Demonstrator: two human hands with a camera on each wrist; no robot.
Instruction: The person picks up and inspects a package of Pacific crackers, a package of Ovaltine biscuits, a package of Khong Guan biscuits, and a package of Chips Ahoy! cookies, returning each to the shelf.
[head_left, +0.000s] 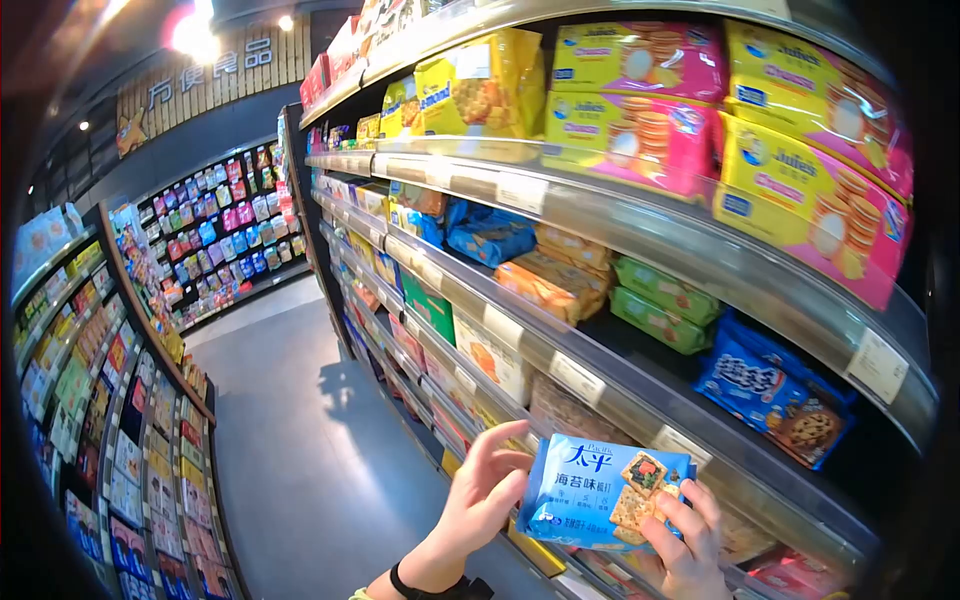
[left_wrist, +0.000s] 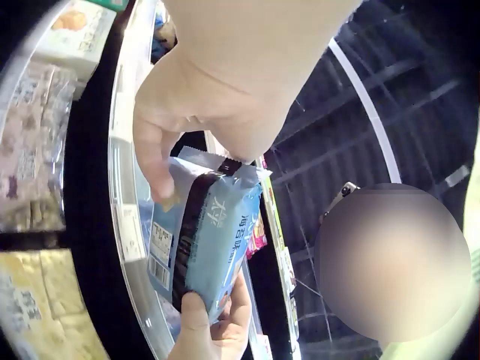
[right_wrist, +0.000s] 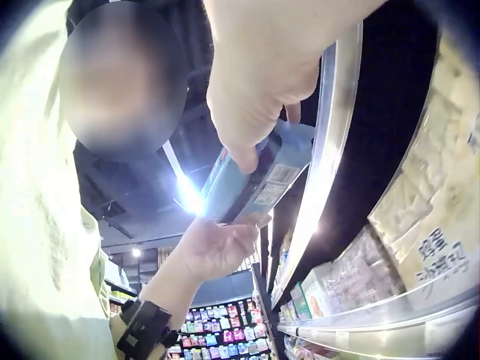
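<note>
A blue packet of crackers (head_left: 575, 515) is held in front of the shelves, its printed face turned up in the head view. My right hand (head_left: 687, 540) grips its right end, fingers over the front; the right thumb lies on the back in the right wrist view. At the other end is my left hand (head_left: 482, 500), its fingers loosely bent and not wrapped around the packet (left_wrist: 214, 225). In the left wrist view a fingertip of the left hand (left_wrist: 202, 97) is at the packet's back edge, beside a white barcode label; whether it presses there, I cannot tell.
Shelves with a clear-fronted edge (head_left: 640, 225) run along the right, stocked with yellow-and-pink packs (head_left: 635, 140), green packs (head_left: 660, 305) and a blue cookie bag (head_left: 775, 390). An aisle floor (head_left: 290, 400) lies left, with another shelf row (head_left: 100, 450) beyond.
</note>
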